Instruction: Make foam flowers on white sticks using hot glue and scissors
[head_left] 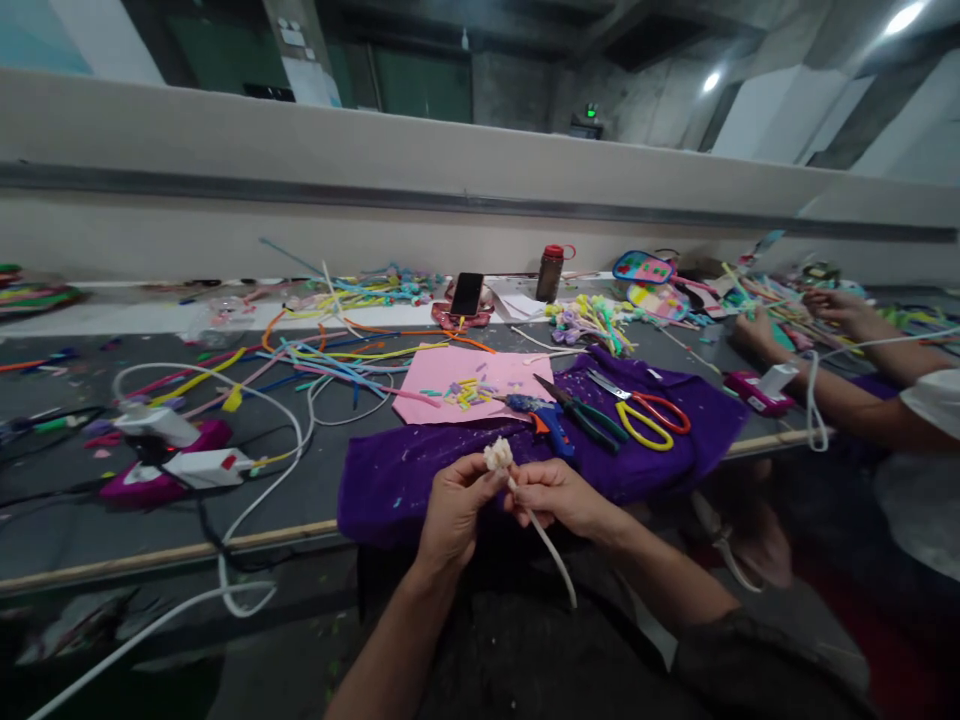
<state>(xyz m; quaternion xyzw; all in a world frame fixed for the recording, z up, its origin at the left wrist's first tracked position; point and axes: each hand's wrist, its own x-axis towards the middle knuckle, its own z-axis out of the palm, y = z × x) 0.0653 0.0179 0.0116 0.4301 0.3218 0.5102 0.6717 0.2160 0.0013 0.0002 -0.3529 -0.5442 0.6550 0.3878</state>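
Both hands [510, 495] pinch a white pipe cleaner [525, 505], fingers hiding its middle.

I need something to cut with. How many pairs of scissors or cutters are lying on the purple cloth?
3: yellow-and-red scissors at right, green-handled cutters beside them, blue-handled cutters at left. More may hide in the clutter behind.

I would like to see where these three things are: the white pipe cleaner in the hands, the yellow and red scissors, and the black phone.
white pipe cleaner [498, 456], head view, on its curled fuzzy top.
yellow and red scissors [646, 418], head view, on the handle loops.
black phone [466, 294], head view, on its dark screen.
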